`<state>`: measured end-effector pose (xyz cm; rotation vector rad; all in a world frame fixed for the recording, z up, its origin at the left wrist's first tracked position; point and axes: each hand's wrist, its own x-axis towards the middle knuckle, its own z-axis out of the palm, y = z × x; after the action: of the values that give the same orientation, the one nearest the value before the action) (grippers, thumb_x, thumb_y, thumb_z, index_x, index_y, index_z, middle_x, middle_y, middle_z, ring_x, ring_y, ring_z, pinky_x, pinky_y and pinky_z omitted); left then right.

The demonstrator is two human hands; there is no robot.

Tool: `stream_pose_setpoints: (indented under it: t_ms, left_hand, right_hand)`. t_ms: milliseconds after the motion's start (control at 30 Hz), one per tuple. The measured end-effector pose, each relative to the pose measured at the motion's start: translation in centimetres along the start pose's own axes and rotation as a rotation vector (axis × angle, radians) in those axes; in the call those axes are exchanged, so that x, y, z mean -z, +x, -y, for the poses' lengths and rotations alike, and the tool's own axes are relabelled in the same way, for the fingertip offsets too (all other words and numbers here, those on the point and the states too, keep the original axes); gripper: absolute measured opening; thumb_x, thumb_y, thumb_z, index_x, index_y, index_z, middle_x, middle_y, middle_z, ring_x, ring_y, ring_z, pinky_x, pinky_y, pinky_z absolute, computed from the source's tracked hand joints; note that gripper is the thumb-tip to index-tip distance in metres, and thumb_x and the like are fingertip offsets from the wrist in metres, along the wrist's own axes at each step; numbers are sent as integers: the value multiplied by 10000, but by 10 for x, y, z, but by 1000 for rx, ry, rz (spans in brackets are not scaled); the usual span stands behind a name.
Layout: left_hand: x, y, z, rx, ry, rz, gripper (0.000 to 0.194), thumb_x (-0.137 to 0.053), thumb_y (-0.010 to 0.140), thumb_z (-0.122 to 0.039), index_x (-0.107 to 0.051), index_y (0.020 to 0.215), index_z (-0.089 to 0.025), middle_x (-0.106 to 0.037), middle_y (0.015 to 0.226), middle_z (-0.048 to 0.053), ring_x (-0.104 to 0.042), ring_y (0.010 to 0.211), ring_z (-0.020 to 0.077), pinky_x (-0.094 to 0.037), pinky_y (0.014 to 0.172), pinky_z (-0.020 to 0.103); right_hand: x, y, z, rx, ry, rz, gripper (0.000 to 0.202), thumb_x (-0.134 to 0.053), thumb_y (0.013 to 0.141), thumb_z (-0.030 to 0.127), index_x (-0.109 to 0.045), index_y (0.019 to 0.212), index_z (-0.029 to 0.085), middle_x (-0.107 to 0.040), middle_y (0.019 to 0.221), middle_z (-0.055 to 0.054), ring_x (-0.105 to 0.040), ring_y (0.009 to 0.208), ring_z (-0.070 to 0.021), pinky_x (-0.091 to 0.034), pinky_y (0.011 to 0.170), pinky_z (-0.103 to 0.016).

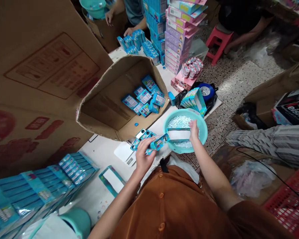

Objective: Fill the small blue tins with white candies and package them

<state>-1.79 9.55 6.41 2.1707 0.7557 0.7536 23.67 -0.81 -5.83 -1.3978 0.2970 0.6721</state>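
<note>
Centrally placed left hand (144,155): thumb and fingers narrowed on a small blue box (161,142), which is tilted, its far end meeting the tray at the basin's rim.
Right hand (194,130): closed on one end of a blue-edged tray (179,134) with a pale interior; the thumb shows at the edge, and the fingers beneath are hidden.
Turquoise basin (203,128): just in front of the person, under the tray, holding many small pale pellets (180,121).
White scale (122,151): on the white table (103,155), left of the basin, its display facing the person; a cluster of blue boxes (141,133) sits at its far side, partly covered by the left hand.
Cardboard carton (99,108): open toward the basin, with several blue boxes lying loose inside at differing angles; a small blue cap (136,124) rests on its lower wall.
Second tray (112,181): lying on the table nearer the person, beside the left forearm.
Far end: stacked pink and purple boxes (175,46) beside a tall blue stack (157,30); a co-worker's hand (129,31) is near upright blue packets (138,38).
</note>
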Motion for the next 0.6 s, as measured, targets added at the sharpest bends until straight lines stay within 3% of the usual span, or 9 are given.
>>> stream_pose_setpoints:
  t_ms: [67, 100, 167, 267, 433, 600]
  left_hand:
    - [-2, 1, -2, -29, 41, 7, 459, -593, 732, -115, -587, 1158, -285, -664, 1099, 33, -589, 1055, 223, -443, 946, 425]
    - [-3, 2, -3, -47, 71, 11, 466, -596, 737, -122, -583, 1170, -294, -662, 1100, 36, -585, 1054, 227, -439, 936, 425]
    - [-2, 4, -6, -100, 153, 19, 476, -604, 746, -135, -579, 1186, -313, -658, 1101, 41, -579, 1042, 233, -425, 917, 423]
    - [-2, 11, -7, -220, 293, 77, 457, -607, 751, -133, -603, 1164, -330, -660, 1086, 42, -575, 994, 232, -403, 883, 409]
    - [-9, 27, -5, -340, 429, 325, 471, -557, 753, -79, -615, 1152, -321, -660, 1053, 44, -542, 934, 229, -384, 837, 394]
    - [-10, 32, -11, -428, 451, 336, 476, -542, 755, -73, -612, 1156, -320, -656, 1063, 44, -528, 926, 225, -367, 833, 385]
  right_hand:
    - [-13, -21, -8, -101, 79, 63, 421, -420, 864, 563, -638, 951, 214, -689, 979, -37, -619, 950, -158, -465, 858, -287]
    - [-22, -33, -12, -166, 134, 154, 427, -423, 863, 572, -644, 929, 213, -693, 974, -41, -627, 937, -162, -473, 844, -290]
    - [-40, -55, -21, -291, 260, 321, 411, -436, 862, 566, -645, 924, 218, -698, 969, -46, -634, 943, -175, -495, 817, -307]
    - [-57, -77, -31, -473, 417, 449, 354, -431, 881, 503, -629, 967, 222, -697, 996, -41, -636, 947, -185, -526, 784, -327]
    - [-59, -86, -38, -653, 558, 466, 258, -427, 894, 375, -600, 995, 212, -701, 952, -38, -655, 832, -172, -555, 689, -315]
    - [-56, -86, -36, -693, 601, 402, 230, -393, 922, 312, -593, 929, 196, -683, 787, -15, -632, 618, -127, -537, 581, -254]
